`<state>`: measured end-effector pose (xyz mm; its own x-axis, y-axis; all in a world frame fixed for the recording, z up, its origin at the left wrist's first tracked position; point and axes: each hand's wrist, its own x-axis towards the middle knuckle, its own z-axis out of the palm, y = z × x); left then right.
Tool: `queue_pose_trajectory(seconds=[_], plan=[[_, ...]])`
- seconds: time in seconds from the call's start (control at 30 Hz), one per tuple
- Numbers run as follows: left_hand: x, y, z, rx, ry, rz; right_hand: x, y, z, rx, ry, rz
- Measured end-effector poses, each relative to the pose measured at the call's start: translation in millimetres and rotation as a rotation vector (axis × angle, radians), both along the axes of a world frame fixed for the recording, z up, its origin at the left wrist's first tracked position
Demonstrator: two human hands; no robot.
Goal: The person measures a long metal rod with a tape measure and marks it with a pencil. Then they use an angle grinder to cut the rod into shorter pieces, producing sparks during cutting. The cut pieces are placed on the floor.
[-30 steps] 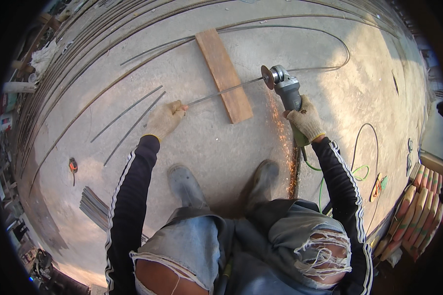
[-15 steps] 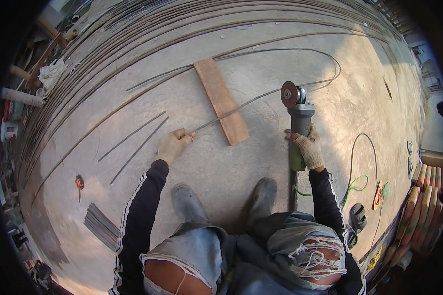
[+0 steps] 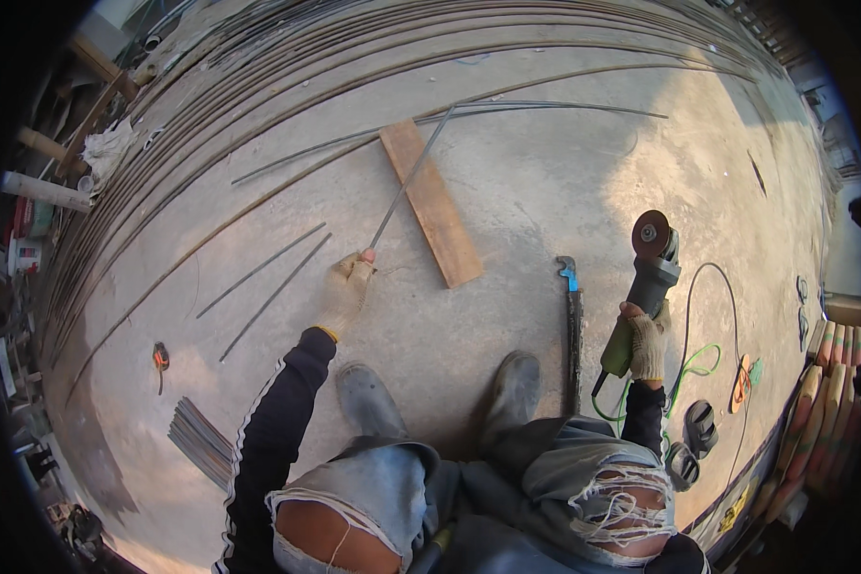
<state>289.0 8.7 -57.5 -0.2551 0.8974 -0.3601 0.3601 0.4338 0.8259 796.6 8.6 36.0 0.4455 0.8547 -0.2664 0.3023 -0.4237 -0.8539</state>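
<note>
My left hand [image 3: 352, 282], in a pale knit glove, is closed round the near end of a thin steel rod [image 3: 386, 216]. This rod slants up across a wooden plank [image 3: 429, 199] on the floor and meets another long rod beyond it. My right hand [image 3: 649, 342], also gloved, grips an angle grinder [image 3: 653, 282] by its green rear body. The grinder's brown disc [image 3: 651, 233] points away from me, apart from the rod; I cannot tell whether it spins. Two short cut rods [image 3: 275, 292] lie left of my left hand.
A bar tool with a blue hooked end [image 3: 573, 335] lies between my right boot and the grinder. Several long bars [image 3: 335, 84] cross the far floor. A bundle of short rods [image 3: 199, 438], a tape measure [image 3: 161, 358], a green cord [image 3: 703, 366] and sandals [image 3: 700, 429] lie nearby.
The grinder has moved right and nearer to me, uncovering the blue-ended tool. The held rod has swung to point more steeply away, and its wide loop at the right no longer shows.
</note>
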Motion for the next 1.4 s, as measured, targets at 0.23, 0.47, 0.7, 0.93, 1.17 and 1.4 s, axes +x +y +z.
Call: queue_pose_trajectory(seconds=[0.23, 0.47, 0.7, 0.93, 1.17, 1.4], plan=[[-81, -9, 44, -0.243, 0.194, -0.255, 18, -19, -11, -0.077, -0.016, -0.006], [-89, -17, 44, -0.378, 0.196, -0.472, 10, -28, -13, -0.070, 0.016, 0.010], [-145, -90, 68, -0.499, 0.436, -0.383, 11, -32, -14, -0.104, 0.003, -0.006], [-203, -74, 65, 0.045, 0.865, -0.282, 17, -29, -21, -0.149, -0.032, -0.003], [-169, 118, 7, 0.245, 1.077, -0.287, 13, -21, -23, -0.154, 0.021, -0.008], [-149, 219, -28, -0.104, 1.223, -0.362, 24, -27, -24, -0.241, 0.028, -0.068]])
